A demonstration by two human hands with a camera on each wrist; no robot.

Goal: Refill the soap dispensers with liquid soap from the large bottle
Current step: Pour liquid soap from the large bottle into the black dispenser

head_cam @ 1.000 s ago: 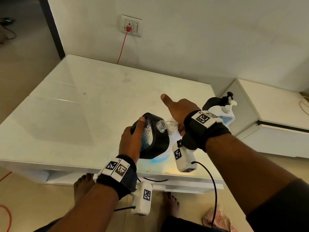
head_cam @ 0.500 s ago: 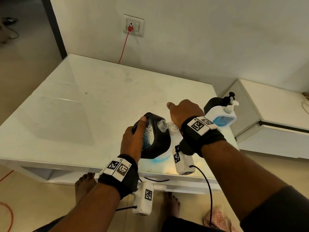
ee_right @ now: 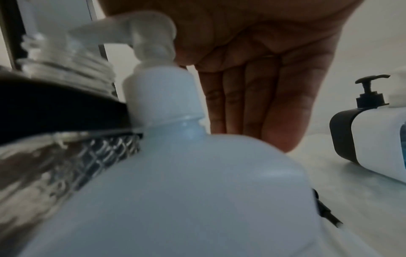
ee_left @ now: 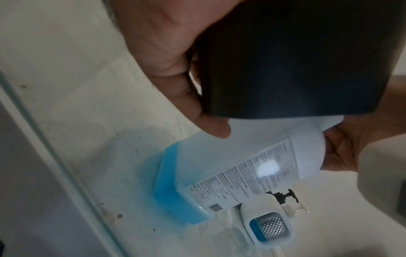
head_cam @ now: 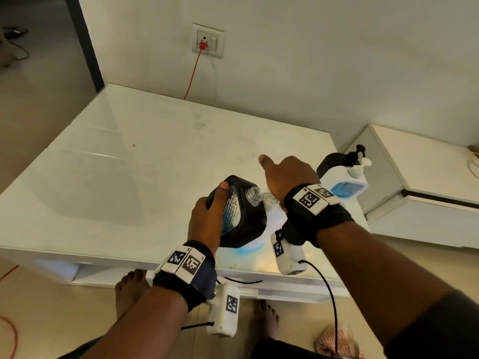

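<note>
While the white table [head_cam: 134, 161] carries the weight of the large bottle [ee_left: 252, 160], keep that bottle planted on it near the front edge, with only a shallow blue layer left at its base. Your left hand [head_cam: 207, 218] is clamped round the black dispenser [head_cam: 243, 218], tilted so its open threaded neck [head_cam: 252, 196] sits just beside the pump spout [ee_right: 92, 29]; hold that line. Your right hand [head_cam: 287, 177], fingers straight and unclenched, presses the pump head; push squarely, so soap lands inside.
</note>
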